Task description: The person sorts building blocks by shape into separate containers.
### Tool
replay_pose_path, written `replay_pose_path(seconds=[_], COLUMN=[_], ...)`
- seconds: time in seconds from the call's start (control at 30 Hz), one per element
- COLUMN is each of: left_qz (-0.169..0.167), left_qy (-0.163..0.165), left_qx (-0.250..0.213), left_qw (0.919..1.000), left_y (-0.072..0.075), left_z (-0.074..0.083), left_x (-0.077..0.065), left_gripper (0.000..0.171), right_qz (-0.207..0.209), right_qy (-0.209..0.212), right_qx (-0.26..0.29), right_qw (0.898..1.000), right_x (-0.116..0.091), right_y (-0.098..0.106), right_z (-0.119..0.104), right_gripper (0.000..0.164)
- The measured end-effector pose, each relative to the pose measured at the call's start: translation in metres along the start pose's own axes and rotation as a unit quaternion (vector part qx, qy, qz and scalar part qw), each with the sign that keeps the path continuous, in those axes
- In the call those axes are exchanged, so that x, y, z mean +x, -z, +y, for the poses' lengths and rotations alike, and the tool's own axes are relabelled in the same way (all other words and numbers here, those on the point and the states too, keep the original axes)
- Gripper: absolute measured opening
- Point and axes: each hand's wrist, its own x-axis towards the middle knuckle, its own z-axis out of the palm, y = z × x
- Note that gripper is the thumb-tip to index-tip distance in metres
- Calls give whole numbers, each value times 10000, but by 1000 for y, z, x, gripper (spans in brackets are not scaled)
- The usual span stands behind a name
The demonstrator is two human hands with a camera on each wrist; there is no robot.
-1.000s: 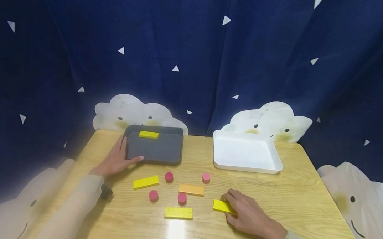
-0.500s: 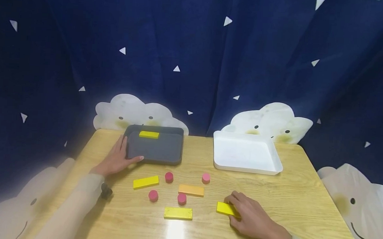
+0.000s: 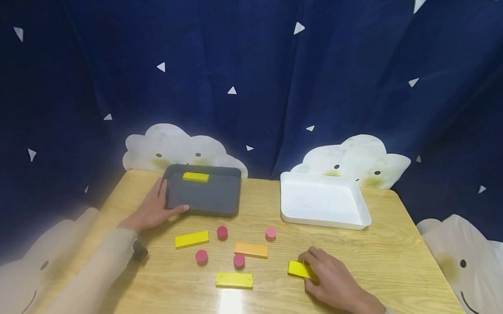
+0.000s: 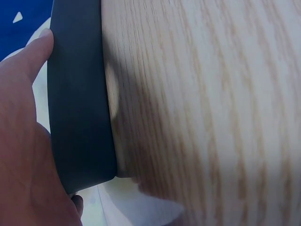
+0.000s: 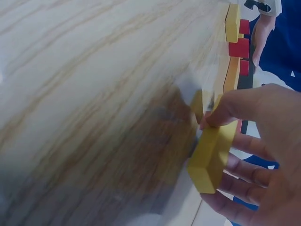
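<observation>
A yellow rectangular block (image 3: 302, 270) is pinched between the thumb and fingers of my right hand (image 3: 334, 283), right of the loose pieces. In the right wrist view this block (image 5: 211, 153) appears raised off the table, a reflection showing below it. My left hand (image 3: 151, 210) rests at the near left corner of the dark grey tray (image 3: 202, 212), fingers extended along its left side and thumb along the front rim. The tray's outer wall (image 4: 80, 103) fills much of the left wrist view beside the hand. Another yellow block (image 3: 196, 177) lies inside that tray, near its back wall.
On the wooden table (image 3: 357, 250) lie two yellow blocks (image 3: 191, 239), an orange block (image 3: 251, 249) and several red-pink cylinders (image 3: 239, 261). A white tray (image 3: 326, 222) stands at the back right. Behind the table hangs a dark blue curtain (image 3: 255, 73).
My right hand has shifted slightly rightward with the yellow block in its grip. The left hand, trays and other pieces keep their places.
</observation>
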Motion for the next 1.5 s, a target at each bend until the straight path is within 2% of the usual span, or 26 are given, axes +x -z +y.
replay_pose_path(seconds=[0.3, 0.6, 0.83, 1.2, 1.5], left_qz=[-56, -140, -43, -152, -113], left_qy=[-7, 15, -29, 39, 32], left_qx=[-3, 79, 52, 153, 45], left_qw=[10000, 9999, 10000, 9998, 9999], left_y=[0, 0, 0, 1, 1], left_z=[1, 0, 0, 2, 3], left_x=[-1, 0, -1, -1, -1], left_gripper=[131, 131, 131, 130, 130], right_qz=[393, 755, 988, 1083, 1423], right_qy=[122, 467, 771, 894, 1268], right_qx=[-169, -238, -307, -399, -528], right_qw=[9990, 9958, 9916, 9893, 9803], right_x=[6, 14, 27, 49, 73], right_y=[3, 5, 10, 15, 22], right_z=[-2, -6, -11, -16, -15], right_gripper=[42, 44, 43, 45, 46])
